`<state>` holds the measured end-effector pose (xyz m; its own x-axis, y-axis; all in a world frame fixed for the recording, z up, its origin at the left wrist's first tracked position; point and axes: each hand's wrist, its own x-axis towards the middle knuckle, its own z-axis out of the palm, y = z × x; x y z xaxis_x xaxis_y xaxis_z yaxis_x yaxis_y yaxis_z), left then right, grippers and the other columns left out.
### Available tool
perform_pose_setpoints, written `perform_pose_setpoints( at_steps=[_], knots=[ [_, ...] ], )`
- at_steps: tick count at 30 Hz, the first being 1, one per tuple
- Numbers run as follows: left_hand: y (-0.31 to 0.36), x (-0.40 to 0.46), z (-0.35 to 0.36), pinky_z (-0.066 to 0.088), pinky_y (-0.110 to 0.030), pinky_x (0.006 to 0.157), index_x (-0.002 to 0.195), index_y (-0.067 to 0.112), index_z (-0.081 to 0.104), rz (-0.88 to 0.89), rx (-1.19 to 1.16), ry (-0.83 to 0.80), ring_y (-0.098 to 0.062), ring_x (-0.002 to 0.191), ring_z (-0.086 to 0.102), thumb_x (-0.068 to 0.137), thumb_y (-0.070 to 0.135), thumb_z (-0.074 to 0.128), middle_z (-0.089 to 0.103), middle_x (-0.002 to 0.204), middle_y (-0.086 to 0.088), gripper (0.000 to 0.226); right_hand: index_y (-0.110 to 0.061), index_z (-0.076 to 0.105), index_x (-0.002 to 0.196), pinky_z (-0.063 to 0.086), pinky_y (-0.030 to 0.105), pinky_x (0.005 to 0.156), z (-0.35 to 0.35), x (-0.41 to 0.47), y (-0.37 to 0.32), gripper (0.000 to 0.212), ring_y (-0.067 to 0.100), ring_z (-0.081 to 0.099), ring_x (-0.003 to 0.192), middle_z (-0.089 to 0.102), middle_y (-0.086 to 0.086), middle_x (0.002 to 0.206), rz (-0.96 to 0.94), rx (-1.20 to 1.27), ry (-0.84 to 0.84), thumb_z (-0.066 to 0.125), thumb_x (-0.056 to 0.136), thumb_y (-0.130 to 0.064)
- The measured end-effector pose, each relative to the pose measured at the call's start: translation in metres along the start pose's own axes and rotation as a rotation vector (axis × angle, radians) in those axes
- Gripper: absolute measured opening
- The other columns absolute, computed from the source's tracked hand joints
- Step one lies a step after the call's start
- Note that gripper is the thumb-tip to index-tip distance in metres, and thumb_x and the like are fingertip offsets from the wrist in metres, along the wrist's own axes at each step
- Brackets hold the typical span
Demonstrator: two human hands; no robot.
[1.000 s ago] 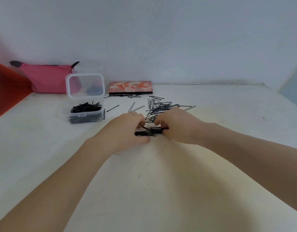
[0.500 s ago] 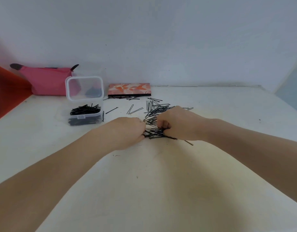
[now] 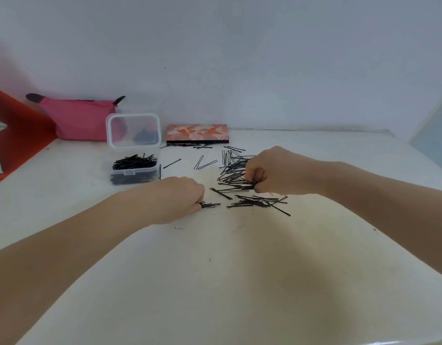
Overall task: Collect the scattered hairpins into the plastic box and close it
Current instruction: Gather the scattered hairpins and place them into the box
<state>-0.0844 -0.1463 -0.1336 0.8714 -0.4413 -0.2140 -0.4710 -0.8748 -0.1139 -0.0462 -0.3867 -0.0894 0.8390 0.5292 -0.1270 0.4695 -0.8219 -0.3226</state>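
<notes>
Several black hairpins [image 3: 236, 174] lie scattered on the white table [image 3: 240, 270], a few more by the patterned card. The clear plastic box [image 3: 134, 170] stands at the left with its lid [image 3: 133, 130] hinged upright and a heap of pins inside. My left hand [image 3: 177, 197] is curled round a small bundle of hairpins [image 3: 210, 204], whose ends stick out to the right. My right hand [image 3: 272, 170] is fisted over the pile and pinches some pins at its lower left.
A pink pouch [image 3: 78, 118] leans against the back wall behind the box. An orange patterned card [image 3: 197, 133] lies flat by the wall. A red panel [image 3: 13, 135] stands at the far left. The wall closes the table's far side.
My two hands, close together over the pile before, have parted. The left hand has drawn back to the left with a bundle of pins; the right stays on the pile.
</notes>
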Motion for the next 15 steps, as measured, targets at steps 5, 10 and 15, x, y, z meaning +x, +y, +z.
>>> perform_pose_setpoints(
  at_steps=[5, 10, 15],
  knots=[
    [-0.015, -0.024, 0.002, 0.028, -0.025, 0.070, 0.093, 0.023, 0.038, 0.028, 0.033, 0.009, -0.016, 0.082, 0.042, 0.103, 0.034, 0.035, 0.044, 0.095, 0.007, 0.015, -0.026, 0.066, 0.085, 0.057, 0.034, 0.069, -0.005, 0.016, -0.013, 0.017, 0.016, 0.067, 0.075, 0.068, -0.010, 0.077, -0.009, -0.005, 0.038, 0.066, 0.077, -0.011],
    [-0.034, -0.045, 0.003, 0.026, -0.022, 0.069, 0.094, 0.022, 0.040, 0.008, -0.040, 0.071, -0.013, 0.083, 0.041, 0.103, 0.035, 0.036, 0.044, 0.093, 0.009, 0.016, -0.022, 0.069, 0.088, 0.055, 0.030, 0.075, -0.005, 0.052, -0.056, 0.016, 0.014, 0.066, 0.083, 0.069, -0.007, 0.084, -0.084, 0.044, 0.117, 0.068, 0.077, -0.010],
    [-0.069, -0.071, 0.009, 0.035, -0.026, 0.077, 0.092, 0.024, 0.040, -0.038, -0.067, 0.102, -0.013, 0.086, 0.042, 0.102, 0.037, 0.037, 0.047, 0.094, 0.010, 0.016, -0.028, 0.066, 0.084, 0.058, 0.037, 0.070, -0.003, 0.106, -0.116, 0.020, 0.016, 0.065, 0.077, 0.063, -0.013, 0.075, -0.163, 0.046, 0.138, 0.069, 0.071, -0.013]
  ],
)
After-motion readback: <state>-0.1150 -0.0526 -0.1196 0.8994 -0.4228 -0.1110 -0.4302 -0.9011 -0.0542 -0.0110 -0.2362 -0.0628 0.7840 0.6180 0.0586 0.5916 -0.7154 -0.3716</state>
